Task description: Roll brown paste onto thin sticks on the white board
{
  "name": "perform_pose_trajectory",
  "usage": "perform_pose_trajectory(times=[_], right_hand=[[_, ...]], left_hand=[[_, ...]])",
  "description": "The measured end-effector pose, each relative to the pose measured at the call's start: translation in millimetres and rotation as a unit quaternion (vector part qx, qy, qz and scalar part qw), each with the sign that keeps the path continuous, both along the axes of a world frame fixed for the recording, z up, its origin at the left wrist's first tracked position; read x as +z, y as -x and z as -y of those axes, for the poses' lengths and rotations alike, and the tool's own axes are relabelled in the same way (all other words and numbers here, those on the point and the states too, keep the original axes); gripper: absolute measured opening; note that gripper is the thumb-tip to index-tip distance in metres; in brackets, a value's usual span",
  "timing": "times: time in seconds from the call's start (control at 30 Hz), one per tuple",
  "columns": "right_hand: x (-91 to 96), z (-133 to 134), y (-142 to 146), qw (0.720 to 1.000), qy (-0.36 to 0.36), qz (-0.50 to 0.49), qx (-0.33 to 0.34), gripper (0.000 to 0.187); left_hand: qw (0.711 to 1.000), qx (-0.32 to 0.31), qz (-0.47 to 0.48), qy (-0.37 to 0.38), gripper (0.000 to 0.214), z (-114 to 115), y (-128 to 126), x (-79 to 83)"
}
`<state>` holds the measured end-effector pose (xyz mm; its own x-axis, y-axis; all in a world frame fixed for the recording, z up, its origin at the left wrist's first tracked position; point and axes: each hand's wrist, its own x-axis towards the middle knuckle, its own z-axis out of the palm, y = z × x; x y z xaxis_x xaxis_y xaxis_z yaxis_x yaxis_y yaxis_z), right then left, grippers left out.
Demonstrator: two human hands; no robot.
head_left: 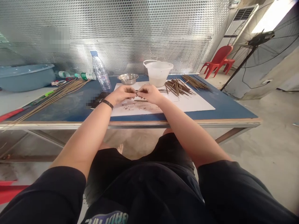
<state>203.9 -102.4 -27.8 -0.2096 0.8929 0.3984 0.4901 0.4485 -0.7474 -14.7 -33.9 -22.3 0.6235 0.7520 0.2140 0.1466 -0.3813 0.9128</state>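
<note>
My left hand (pixel 123 94) and my right hand (pixel 150 93) meet fingertip to fingertip over a white board (pixel 196 104). Both are closed in a pinch; the small dark thing between them is too hidden to name. Brown smudges mark my fingers and the board beneath. A thin brown stick (pixel 140 100) lies on the board just below my hands. To the right of my right hand is a loose pile of thin brown sticks (pixel 178 88). Behind my hands stand a metal bowl (pixel 128 79) and a translucent white bucket (pixel 159 73) with cloudy contents.
At left on the blue table (pixel 233 107) are a plastic bottle (pixel 101 71), a dark phone-like object (pixel 99 100), long thin rods (pixel 53 98) and a blue basin (pixel 25 77). More brown sticks (pixel 196 82) lie at back right. A perforated metal panel (pixel 130 34) rises behind.
</note>
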Motion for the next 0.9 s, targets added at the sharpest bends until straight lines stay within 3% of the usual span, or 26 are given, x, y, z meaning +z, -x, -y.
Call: perform_pose_trajectory(times=[0.17, 0.3, 0.4, 0.53, 0.7, 0.9], right_hand=[[8.3, 15, -38, 0.999, -0.006, 0.048, -0.019, 0.009], [6.3, 29, -88, 0.992, 0.019, 0.096, -0.073, 0.01], [-1.1, 38, -111, 0.986, 0.046, 0.129, -0.093, 0.01], [-9.4, 42, -114, 0.979, 0.041, 0.172, -0.101, 0.01], [-12.9, 39, -110, 0.973, 0.014, 0.212, -0.095, 0.01], [-18.0, 37, -116, 0.971, 0.007, 0.211, -0.111, 0.012]], left_hand=[[0.995, 0.016, -0.078, -0.062, 0.049, 0, -4, -2.1], [0.968, 0.068, -0.168, -0.172, 0.037, -1, -8, -7.2], [0.95, 0.072, -0.195, -0.232, 0.033, -1, -14, -11.7], [0.93, 0.07, -0.221, -0.284, 0.036, 6, -24, -12.5], [0.915, 0.017, -0.27, -0.299, 0.051, 22, -39, -12.7], [0.902, 0.0, -0.266, -0.34, 0.039, 23, -45, -21.4]])
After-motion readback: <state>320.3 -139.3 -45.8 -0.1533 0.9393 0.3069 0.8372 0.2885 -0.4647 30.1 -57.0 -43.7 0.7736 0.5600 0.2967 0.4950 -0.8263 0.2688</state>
